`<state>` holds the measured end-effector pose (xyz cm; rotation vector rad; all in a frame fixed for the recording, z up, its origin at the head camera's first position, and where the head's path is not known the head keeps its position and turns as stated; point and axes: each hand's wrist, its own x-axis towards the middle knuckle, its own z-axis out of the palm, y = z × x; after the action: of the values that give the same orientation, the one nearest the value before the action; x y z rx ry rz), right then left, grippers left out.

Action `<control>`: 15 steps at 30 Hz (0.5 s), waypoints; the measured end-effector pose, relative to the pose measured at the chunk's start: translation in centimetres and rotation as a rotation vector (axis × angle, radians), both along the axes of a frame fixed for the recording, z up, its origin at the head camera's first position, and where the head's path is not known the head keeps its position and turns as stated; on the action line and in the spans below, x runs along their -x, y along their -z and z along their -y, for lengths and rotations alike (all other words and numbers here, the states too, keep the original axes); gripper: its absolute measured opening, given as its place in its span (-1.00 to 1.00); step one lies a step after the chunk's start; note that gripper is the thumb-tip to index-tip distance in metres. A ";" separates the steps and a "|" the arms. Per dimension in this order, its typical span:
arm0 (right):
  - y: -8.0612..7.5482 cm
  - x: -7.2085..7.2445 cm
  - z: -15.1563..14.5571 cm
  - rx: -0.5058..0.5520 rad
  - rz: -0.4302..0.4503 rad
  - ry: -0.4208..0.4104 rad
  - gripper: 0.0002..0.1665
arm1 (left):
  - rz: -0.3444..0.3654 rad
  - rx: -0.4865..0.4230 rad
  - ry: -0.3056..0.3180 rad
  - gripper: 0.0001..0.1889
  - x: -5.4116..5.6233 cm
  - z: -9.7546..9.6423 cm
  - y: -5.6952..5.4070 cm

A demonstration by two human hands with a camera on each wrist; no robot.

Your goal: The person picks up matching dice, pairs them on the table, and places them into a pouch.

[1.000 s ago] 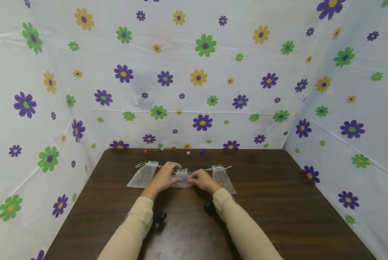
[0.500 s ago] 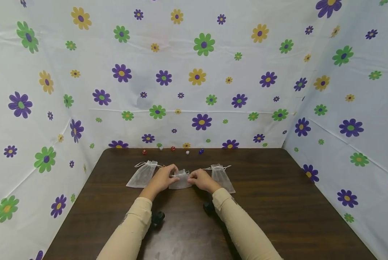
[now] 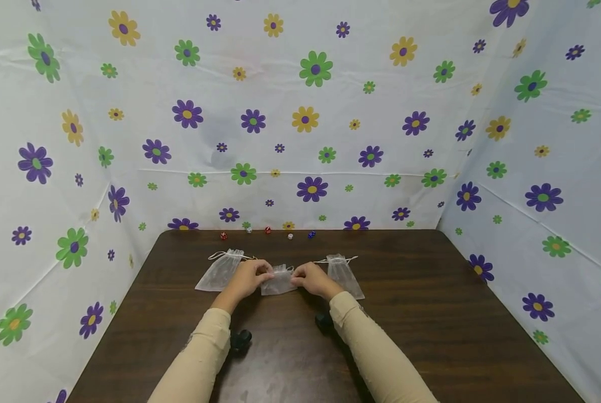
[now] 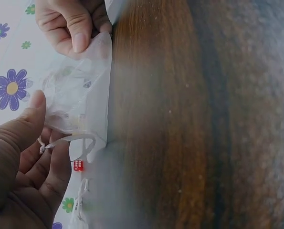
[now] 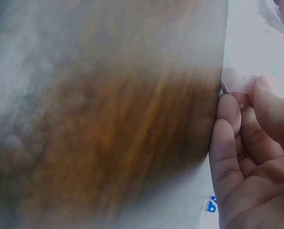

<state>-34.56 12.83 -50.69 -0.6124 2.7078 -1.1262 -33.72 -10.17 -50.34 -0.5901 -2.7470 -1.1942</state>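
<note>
A small white sheer drawstring bag (image 3: 278,283) lies between my hands on the dark wooden table (image 3: 431,313). My left hand (image 3: 249,277) is at its left side, thumb and fingers by the mouth; in the left wrist view the knotted drawstring (image 4: 68,138) runs to its fingers. My right hand (image 3: 318,280) pinches the bag's right end, and in the right wrist view a sheer corner (image 5: 239,82) shows between thumb and forefinger. Two more such bags lie flat, a left bag (image 3: 219,274) partly behind my left hand and a right bag (image 3: 344,276) beyond my right.
Along the far table edge sit several small dice: a red die (image 3: 223,235), a clear die (image 3: 249,230), another red die (image 3: 267,230), a white die (image 3: 290,236) and a blue die (image 3: 311,234). A flowered white sheet (image 3: 280,84) hangs behind and on both sides.
My left hand's thumb and fingers have come together at the bag's mouth, and the hand has drawn slightly left. The bag has tilted a little; my right hand stays nearly still.
</note>
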 end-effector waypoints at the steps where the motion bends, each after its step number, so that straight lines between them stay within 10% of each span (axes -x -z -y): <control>1: 0.1 0.0 0.0 -0.002 0.003 0.000 -0.89 | 0.007 -0.004 0.003 -0.94 0.0 0.0 0.0; 15: -0.1 0.2 -0.2 0.001 -0.008 -0.049 -0.89 | -0.010 0.033 0.015 -0.94 0.4 0.0 0.1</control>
<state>-34.77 13.06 -50.55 -0.6805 2.6838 -1.1164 -34.10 -10.14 -50.43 -0.6189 -2.7636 -1.1483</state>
